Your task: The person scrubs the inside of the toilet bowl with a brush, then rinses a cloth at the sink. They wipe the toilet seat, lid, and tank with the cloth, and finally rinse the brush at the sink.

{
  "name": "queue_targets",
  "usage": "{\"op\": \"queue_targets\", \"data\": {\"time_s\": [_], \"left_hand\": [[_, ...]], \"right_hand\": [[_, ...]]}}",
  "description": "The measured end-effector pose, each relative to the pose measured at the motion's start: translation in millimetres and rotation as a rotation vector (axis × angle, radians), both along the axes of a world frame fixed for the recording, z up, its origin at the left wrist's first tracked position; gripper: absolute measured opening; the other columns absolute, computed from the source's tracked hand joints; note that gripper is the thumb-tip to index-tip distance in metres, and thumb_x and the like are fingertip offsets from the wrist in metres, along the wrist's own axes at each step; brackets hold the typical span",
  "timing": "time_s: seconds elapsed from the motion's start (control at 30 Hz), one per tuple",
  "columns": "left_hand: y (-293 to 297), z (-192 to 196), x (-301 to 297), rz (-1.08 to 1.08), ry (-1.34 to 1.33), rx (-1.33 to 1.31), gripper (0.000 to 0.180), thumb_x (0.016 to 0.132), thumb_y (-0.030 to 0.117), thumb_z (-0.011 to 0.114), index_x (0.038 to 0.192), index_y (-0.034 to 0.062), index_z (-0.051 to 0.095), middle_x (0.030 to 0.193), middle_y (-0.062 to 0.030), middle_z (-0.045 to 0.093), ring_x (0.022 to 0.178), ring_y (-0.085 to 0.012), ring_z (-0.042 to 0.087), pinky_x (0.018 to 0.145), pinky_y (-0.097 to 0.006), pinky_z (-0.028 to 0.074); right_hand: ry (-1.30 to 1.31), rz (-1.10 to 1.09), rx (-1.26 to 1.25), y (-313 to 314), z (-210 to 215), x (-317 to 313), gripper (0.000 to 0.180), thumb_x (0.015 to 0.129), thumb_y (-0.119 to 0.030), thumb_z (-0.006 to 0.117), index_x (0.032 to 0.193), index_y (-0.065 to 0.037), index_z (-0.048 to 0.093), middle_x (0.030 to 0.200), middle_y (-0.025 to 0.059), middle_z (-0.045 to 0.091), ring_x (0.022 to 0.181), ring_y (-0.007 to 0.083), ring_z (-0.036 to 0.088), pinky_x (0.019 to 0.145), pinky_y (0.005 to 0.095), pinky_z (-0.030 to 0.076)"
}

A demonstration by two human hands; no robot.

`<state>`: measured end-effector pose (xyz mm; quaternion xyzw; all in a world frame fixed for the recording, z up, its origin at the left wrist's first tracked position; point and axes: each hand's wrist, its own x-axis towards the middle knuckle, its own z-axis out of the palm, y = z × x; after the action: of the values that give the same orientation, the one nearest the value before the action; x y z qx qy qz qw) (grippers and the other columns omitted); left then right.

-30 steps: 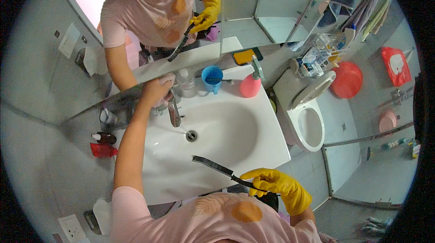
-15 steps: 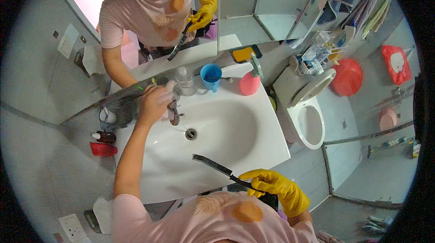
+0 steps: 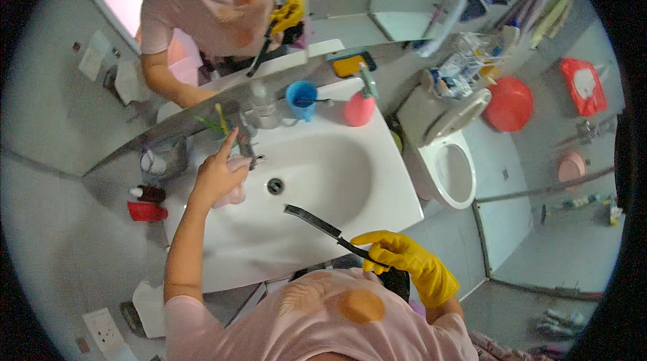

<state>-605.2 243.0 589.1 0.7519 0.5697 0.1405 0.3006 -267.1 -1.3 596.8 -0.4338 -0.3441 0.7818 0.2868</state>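
Observation:
My bare left hand [image 3: 221,176] is over the left side of the white sink [image 3: 337,166], its index finger stretched toward the mirror. Under its other fingers hangs a pale pink cloth [image 3: 234,189], gripped against the palm. The metal faucet [image 3: 247,153] stands just beyond, partly covered by the hand. In a yellow rubber glove, my right hand [image 3: 408,263] pinches the handle of a long, narrow black brush [image 3: 317,221] at the sink's front edge. The brush slants left, its bristled end above the basin and apart from the drain [image 3: 275,186].
Along the back ledge stand a clear bottle [image 3: 265,112], a blue cup [image 3: 301,100] with a toothbrush and a pink pump bottle [image 3: 360,108]. A small green plant [image 3: 219,122] is by the mirror. Left lies a red container [image 3: 147,211]; right is a toilet [image 3: 450,169].
My left hand and the pink cloth have come back from the faucet toward me, and the index finger is now extended. The right hand still holds the brush. The whole view has shifted slightly.

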Motion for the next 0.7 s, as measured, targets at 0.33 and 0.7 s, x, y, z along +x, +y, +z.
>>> {"op": "queue_targets", "data": {"time_s": [0.33, 0.7], "left_hand": [[-63.3, -89.3, -43.3, 0.418, -0.844, -0.448, 0.039, 0.083, 0.018, 0.052, 0.116, -0.0009, 0.055, 0.102, -0.0105, 0.061, 0.091, -0.0207, 0.059, 0.081, -0.032, 0.048], [-156.7, -115.7, -15.8, -0.029, -0.332, 0.136, 0.041, 0.090, 0.021, 0.038, 0.119, -0.0085, 0.039, 0.113, -0.0105, 0.057, 0.109, -0.0279, 0.053, 0.097, -0.036, 0.038]], "right_hand": [[-0.274, -0.210, 0.110, 11.5, -21.1, -5.0, 0.032, 0.095, -0.015, 0.047, 0.126, -0.009, 0.050, 0.086, 0.0043, 0.064, 0.070, 0.0110, 0.057, 0.064, 0.0247, 0.048], [0.123, -0.111, -0.055, 16.4, -72.6, -97.4, 0.028, 0.097, -0.018, 0.046, 0.123, -0.008, 0.053, 0.093, 0.0054, 0.066, 0.065, 0.0071, 0.056, 0.058, 0.0193, 0.047]]}}
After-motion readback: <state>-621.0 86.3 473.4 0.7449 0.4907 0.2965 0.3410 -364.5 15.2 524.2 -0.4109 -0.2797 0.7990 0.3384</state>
